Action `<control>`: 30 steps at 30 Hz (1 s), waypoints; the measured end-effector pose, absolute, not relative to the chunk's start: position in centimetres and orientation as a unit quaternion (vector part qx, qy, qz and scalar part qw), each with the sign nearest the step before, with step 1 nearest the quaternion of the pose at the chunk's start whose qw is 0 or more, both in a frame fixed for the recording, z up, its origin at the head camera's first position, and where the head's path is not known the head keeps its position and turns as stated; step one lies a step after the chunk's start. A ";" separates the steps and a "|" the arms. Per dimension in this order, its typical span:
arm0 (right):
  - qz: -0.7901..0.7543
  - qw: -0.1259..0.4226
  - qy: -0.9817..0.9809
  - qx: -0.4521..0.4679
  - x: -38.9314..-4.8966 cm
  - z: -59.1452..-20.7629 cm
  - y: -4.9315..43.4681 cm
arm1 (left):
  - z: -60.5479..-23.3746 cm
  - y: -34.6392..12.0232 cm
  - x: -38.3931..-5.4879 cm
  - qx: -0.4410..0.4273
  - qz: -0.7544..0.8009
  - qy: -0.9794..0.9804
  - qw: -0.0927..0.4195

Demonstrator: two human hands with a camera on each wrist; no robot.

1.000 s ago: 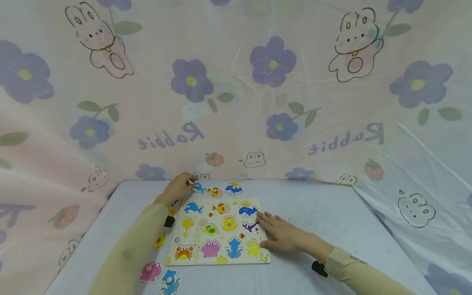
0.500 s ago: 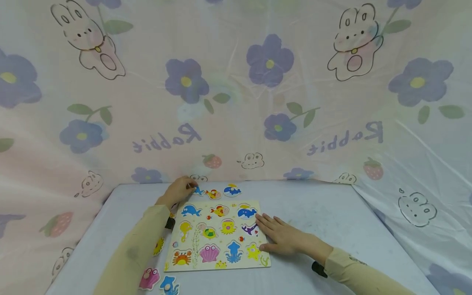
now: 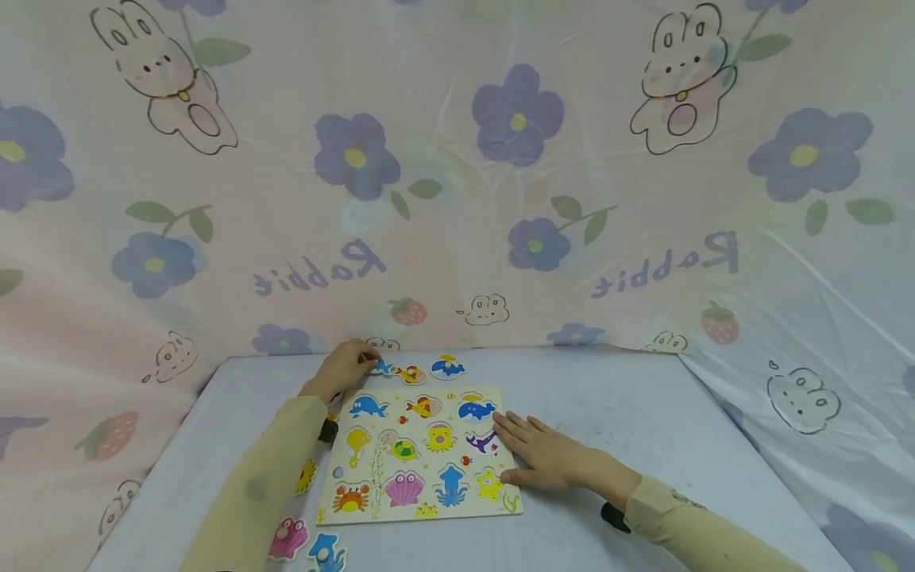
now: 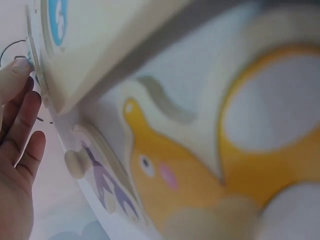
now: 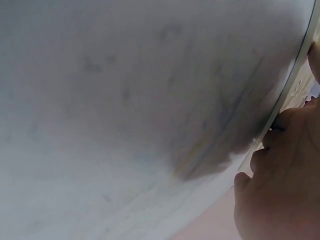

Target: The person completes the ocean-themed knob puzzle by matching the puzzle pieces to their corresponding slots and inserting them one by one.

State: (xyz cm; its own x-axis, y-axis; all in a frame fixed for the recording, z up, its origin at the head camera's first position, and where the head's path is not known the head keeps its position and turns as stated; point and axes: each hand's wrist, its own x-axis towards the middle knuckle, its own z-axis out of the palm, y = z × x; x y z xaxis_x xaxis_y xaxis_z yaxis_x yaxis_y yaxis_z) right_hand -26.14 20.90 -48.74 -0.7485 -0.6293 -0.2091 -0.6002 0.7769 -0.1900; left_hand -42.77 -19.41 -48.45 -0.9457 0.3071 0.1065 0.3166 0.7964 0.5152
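A flat wooden puzzle board [image 3: 415, 427] with sea-animal shapes lies on the white table. Beyond its far left corner, my left hand [image 3: 346, 369] pinches a small blue dolphin puzzle piece [image 3: 384, 368] with thumb and forefinger. In the left wrist view, the thumb and forefinger of the left hand [image 4: 20, 145] meet at the piece's face, seen edge-on, while the other fingers hang loosely bent. My right hand [image 3: 546, 457] rests with spread, straight fingers along the board's right edge. The right wrist view shows the right hand [image 5: 285, 170] from the side against that edge.
An orange fish piece [image 3: 411, 375] and a blue whale piece [image 3: 447, 368] lie behind the board. Left of it are a yellow piece [image 3: 306, 477], a pink shell piece [image 3: 289, 539] and a blue squid piece [image 3: 326, 552]. A patterned cloth [image 3: 443, 183] hangs behind the table.
My left fingers have come down slightly onto the dolphin piece and stay there. The head view has shifted a little. The right hand keeps its place on the board.
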 end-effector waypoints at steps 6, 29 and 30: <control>-0.057 0.133 0.934 -0.327 -26.2 -48.6 20.7 | -48.1 -19.4 -42.3 -0.163 -0.270 -0.949 0.015; -0.079 0.135 0.930 -0.331 -26.1 -48.6 21.0 | -46.1 -20.5 -37.3 -0.238 -0.221 -0.946 -0.002; -0.079 0.134 0.930 -0.332 -26.1 -48.6 21.0 | -46.2 -20.6 -37.1 -0.239 -0.216 -0.947 -0.007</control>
